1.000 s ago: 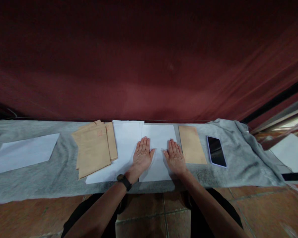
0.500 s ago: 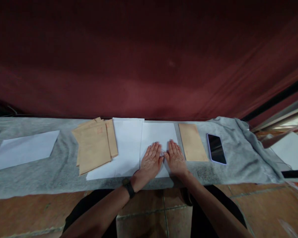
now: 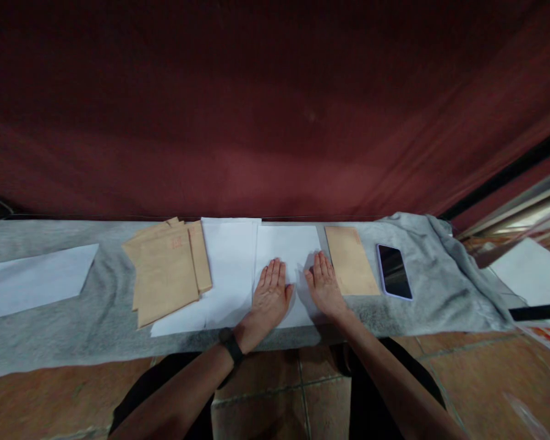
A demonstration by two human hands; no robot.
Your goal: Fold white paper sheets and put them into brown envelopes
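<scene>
My left hand [image 3: 272, 295] lies flat, palm down, on the left part of a white sheet of paper [image 3: 288, 241], its fingers stretched out. Over the right side of that sheet is my right hand [image 3: 324, 287], also flat with straight fingers, near a single brown envelope [image 3: 352, 263]. A strip of bare paper shows between the two hands. To the left, more white sheets [image 3: 231, 263] lie beside and partly under a fanned pile of brown envelopes [image 3: 167, 272], some with red print.
A grey cloth [image 3: 110, 293] covers the narrow table. A phone [image 3: 394, 272] with a lilac edge lies right of the single envelope. Another white paper [image 3: 36, 278] rests at far left. Behind the table hangs a dark red fabric wall [image 3: 275, 122]; a black bar [image 3: 508, 174] slants at right.
My hands have moved apart across the sheet, the left one leftward and the right one slightly rightward. The whole view has shifted a little; the papers and envelopes otherwise look unmoved.
</scene>
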